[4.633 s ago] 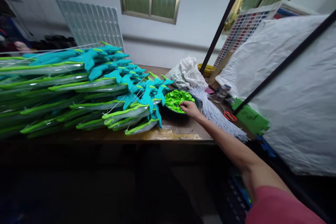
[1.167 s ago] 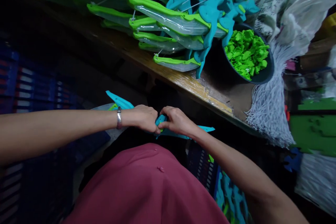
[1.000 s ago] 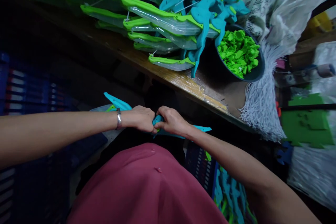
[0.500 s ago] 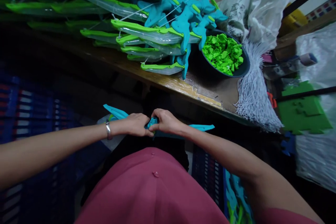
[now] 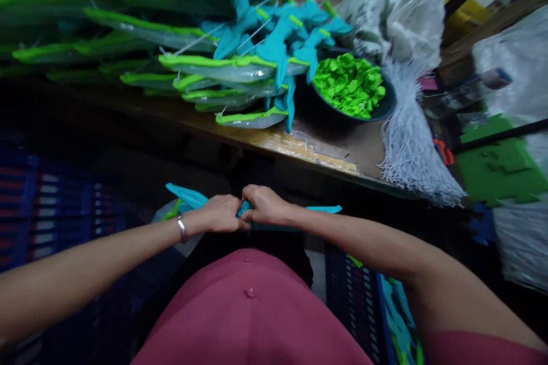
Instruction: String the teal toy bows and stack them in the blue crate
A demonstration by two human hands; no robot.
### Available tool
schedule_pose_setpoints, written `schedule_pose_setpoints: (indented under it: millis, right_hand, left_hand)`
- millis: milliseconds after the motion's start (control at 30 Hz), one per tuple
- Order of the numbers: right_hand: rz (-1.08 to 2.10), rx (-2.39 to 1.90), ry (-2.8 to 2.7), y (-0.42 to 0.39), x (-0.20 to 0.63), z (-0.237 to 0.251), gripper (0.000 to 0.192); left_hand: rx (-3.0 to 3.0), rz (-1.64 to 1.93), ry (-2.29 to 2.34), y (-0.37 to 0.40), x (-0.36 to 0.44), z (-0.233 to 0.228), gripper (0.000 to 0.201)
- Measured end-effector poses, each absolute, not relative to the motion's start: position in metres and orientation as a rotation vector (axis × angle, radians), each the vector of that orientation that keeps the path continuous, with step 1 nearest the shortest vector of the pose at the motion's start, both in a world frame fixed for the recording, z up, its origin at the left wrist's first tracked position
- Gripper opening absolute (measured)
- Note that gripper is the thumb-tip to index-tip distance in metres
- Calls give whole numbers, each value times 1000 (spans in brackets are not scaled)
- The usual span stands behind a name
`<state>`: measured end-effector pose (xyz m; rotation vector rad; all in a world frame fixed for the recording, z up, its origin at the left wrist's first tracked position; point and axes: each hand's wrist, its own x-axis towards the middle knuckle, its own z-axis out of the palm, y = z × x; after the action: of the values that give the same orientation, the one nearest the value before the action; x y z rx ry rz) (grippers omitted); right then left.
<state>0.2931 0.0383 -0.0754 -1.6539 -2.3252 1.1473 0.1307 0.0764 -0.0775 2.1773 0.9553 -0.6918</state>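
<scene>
Over my lap, my left hand and my right hand meet at the middle of a long teal plastic toy piece. Both hands are closed on it, with fingertips and thumbs nearly touching. Its two pointed arms stick out beyond my wrists on either side. A bit of lime green and some clear film show near its left arm. The fingers cover most of its centre, so I cannot make out the detail there.
Similar teal and lime-green toys with white strings are piled on the wooden table. Beside them are a dark bowl of small green pieces and a bundle of white cords. Blue crates stand at left; another holds teal parts.
The view has shifted a little, so the table things sit further left. Both hands keep hold of the teal toy piece, and its visible centre is more covered by the fingers.
</scene>
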Motion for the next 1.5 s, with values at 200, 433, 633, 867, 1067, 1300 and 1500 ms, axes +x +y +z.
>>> schedule_pose_setpoints:
  millis: [200, 433, 633, 867, 1067, 1300, 1500]
  right_hand:
    - [1130, -1651, -2242, 31, 291, -77, 31]
    - [1138, -1667, -2210, 30, 303, -84, 27]
    - [1139, -1636, -2341, 35, 311, -57, 33]
    - [271, -1711, -1675, 112, 440, 44, 45]
    - [198, -2477, -1715, 216, 534, 13, 45]
    - [132, -2532, -1760, 229, 530, -13, 36]
    - [157, -2500, -1630, 217, 537, -5, 37]
  left_hand:
    - [2322, -547, 989, 68, 120, -71, 45]
    - [2204, -498, 1046, 69, 133, -76, 28]
    - [2116, -448, 964, 77, 132, -82, 38]
    - [2142, -343, 1003, 67, 114, -83, 55]
    - [2131, 115, 1031, 41, 104, -104, 61]
    - [2371, 437, 823, 16, 88, -135, 79]
    - [2256, 226, 916, 12, 84, -125, 106]
